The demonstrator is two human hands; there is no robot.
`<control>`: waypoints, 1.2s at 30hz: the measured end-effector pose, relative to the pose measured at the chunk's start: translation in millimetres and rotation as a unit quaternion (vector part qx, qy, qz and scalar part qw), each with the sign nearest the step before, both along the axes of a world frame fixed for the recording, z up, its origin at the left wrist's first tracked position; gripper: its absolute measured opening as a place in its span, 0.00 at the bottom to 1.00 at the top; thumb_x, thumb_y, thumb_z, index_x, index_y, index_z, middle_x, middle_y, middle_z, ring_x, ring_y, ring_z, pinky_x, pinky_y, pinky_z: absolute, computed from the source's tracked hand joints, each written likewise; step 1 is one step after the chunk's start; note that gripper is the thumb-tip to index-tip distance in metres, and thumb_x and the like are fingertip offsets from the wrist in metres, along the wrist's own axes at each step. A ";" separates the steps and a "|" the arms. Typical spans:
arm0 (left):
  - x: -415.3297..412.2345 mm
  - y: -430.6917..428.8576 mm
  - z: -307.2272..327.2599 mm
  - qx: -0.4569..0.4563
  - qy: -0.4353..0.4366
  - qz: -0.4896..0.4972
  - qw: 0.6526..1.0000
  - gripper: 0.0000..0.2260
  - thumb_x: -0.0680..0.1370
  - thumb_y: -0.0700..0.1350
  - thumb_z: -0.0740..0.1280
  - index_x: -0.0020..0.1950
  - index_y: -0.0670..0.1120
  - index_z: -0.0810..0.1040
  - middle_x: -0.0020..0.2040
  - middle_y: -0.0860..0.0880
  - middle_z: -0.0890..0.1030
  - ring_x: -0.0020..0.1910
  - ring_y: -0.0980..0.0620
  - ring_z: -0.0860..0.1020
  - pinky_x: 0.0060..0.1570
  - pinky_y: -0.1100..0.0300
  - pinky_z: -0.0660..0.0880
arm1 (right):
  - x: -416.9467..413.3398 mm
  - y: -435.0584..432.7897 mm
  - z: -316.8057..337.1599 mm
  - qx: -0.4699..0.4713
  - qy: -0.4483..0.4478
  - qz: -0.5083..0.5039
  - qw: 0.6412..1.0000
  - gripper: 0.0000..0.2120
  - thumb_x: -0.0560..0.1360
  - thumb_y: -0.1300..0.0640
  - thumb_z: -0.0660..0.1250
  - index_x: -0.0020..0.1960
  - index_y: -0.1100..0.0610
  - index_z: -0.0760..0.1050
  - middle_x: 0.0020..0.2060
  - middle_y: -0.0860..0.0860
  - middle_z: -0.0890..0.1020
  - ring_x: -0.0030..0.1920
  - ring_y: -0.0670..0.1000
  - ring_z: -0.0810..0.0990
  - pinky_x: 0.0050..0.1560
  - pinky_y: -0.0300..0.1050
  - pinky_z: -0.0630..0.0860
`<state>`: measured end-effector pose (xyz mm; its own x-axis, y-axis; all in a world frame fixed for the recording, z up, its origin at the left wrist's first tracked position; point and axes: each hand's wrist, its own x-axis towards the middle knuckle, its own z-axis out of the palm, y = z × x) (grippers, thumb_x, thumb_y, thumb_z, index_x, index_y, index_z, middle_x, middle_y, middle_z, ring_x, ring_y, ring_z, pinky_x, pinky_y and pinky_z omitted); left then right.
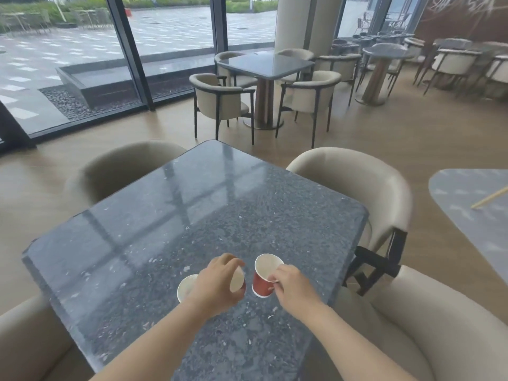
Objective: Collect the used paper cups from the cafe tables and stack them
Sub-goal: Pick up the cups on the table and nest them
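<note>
**Two cups in hand, a third waiting**

The right grip [291,284] is nearest, clamped on the near rim of the red cup [262,284] by thumb and fingertips. The left grip [217,283] is curled round a second cup [237,279], which is tilted with its pale mouth turned toward the right grip.

Both work low over the near part of the speckled grey bench [165,215]. I cannot tell whether the red cup rests on it or is just lifted.

The two held cups are just beside each other, not touching. To nest them well, I would turn one base-down over the other's mouth and slide it in straight. A rim pinch crushes paper easily, so keep it light.

A third cup [186,287] stands on the bench just outside the left grip, mouth up, and should go in last.

The red cup carries pale print low on its side, too small to read.
</note>
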<state>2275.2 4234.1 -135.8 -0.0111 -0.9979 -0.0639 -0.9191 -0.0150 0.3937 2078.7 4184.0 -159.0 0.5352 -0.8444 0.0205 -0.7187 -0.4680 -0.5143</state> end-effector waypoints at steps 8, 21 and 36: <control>-25.8 -12.8 -28.6 0.047 0.000 -0.042 0.998 0.27 0.72 0.55 0.67 0.68 0.49 0.65 0.66 0.51 0.66 0.64 0.49 0.69 0.60 0.59 0.70 | -19.6 12.5 -3.6 0.027 0.077 -0.005 0.997 0.10 0.76 0.62 0.58 0.51 0.59 0.76 0.52 0.56 0.77 0.55 0.56 0.72 0.52 0.49 0.71; -32.9 -31.3 -58.3 0.112 -0.041 -0.071 0.990 0.27 0.71 0.54 0.69 0.67 0.48 0.65 0.65 0.49 0.66 0.64 0.49 0.68 0.62 0.56 0.69 | -12.6 -17.4 -13.3 0.043 0.082 0.019 0.995 0.11 0.75 0.64 0.57 0.53 0.61 0.76 0.53 0.58 0.77 0.56 0.58 0.72 0.56 0.51 0.71; -18.9 -37.2 -65.9 0.104 -0.075 -0.065 0.990 0.38 0.69 0.58 0.70 0.74 0.52 0.55 0.73 0.53 0.59 0.73 0.51 0.58 0.70 0.53 0.61 | -12.6 -27.0 -5.2 0.022 0.025 0.004 0.999 0.09 0.75 0.64 0.58 0.50 0.62 0.76 0.50 0.58 0.78 0.53 0.58 0.72 0.52 0.50 0.71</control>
<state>2256.3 4196.9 -201.7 -0.1141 -0.9536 -0.2786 -0.9663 0.0414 0.2542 2066.1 4157.0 -164.3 0.5419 -0.8393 -0.0432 -0.7397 -0.4519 -0.4986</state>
